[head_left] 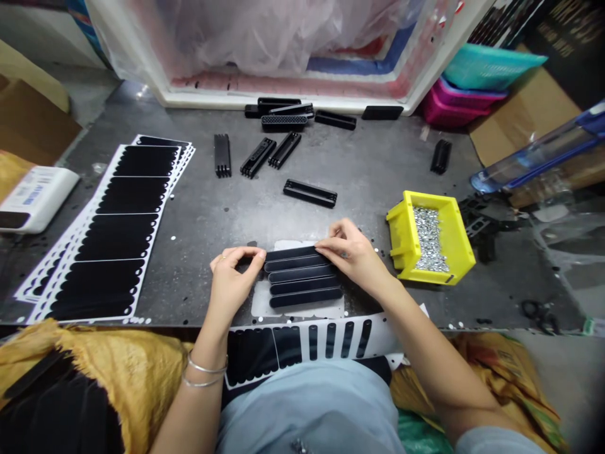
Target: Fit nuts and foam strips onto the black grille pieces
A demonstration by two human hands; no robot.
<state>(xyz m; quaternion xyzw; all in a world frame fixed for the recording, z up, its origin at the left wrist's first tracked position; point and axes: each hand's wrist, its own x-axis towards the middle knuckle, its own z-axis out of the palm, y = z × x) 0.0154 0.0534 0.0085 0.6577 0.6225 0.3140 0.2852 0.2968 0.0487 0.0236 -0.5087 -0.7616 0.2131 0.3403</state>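
A black slotted plastic part (302, 276) with several long rounded bars lies on a white backing sheet (265, 302) at the table's near edge. My left hand (232, 280) pinches the part's left end, fingers curled. My right hand (352, 252) presses its fingertips together on the top bar at the right end. A used sticker sheet (331, 337) with empty oval cut-outs hangs over the table edge onto my lap.
White sheets of black oval stickers (118, 221) lie at the left. Several black plastic parts (278, 151) are scattered at the back. A yellow bin of small screws (430, 238) stands at the right. Black scissors (539, 312) lie far right. A white lined crate (283, 57) stands behind.
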